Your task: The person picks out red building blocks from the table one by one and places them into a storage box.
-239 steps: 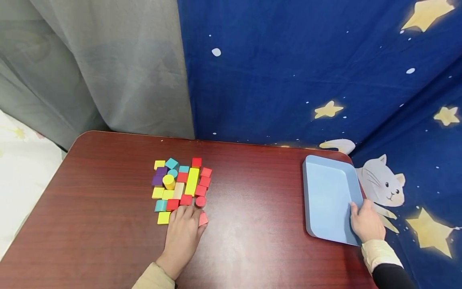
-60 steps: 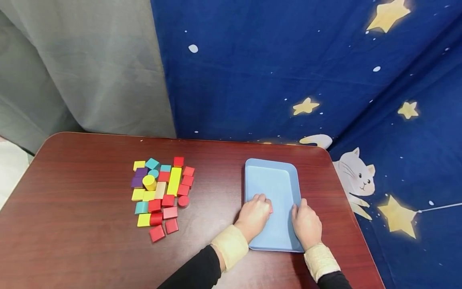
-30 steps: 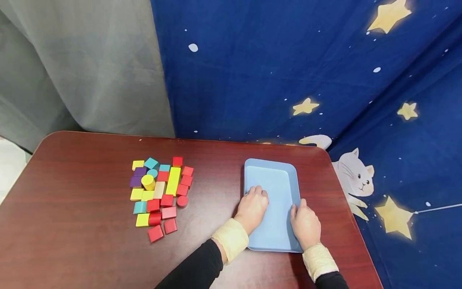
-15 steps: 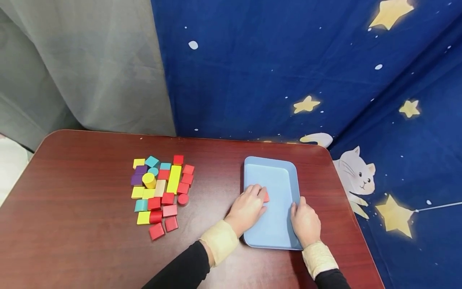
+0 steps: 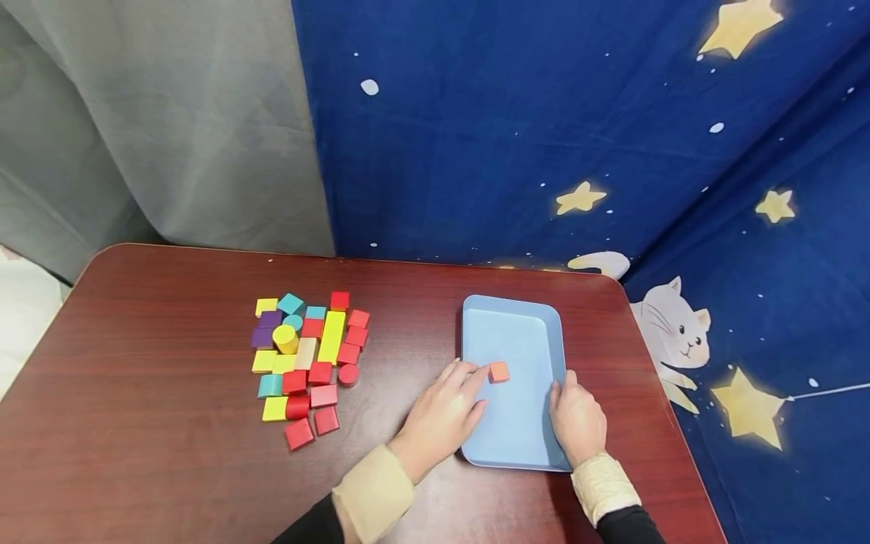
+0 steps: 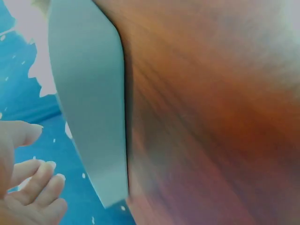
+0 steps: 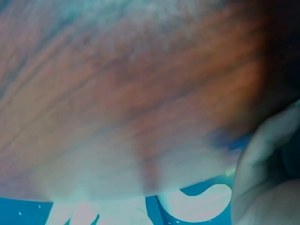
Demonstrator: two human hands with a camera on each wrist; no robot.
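A square orange block [image 5: 499, 372] sits in the smooth blue tray [image 5: 514, 436]. The left grip [image 5: 440, 415], fingers loose, holds nothing over the tray's left edge; the right grip [image 5: 579, 421] pinches its right edge. Flat and round blocks [image 5: 321, 372] lie left of the tray

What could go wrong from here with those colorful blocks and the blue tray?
Perhaps three things. The left-hand grip is right beside the orange-red block, so a stray brush could nudge it. The right-hand grip holds the blue tray by its side; a tug might make that block slide. And the yellow cylinder stands upright among crowded blocks, so a bump there could topple it.
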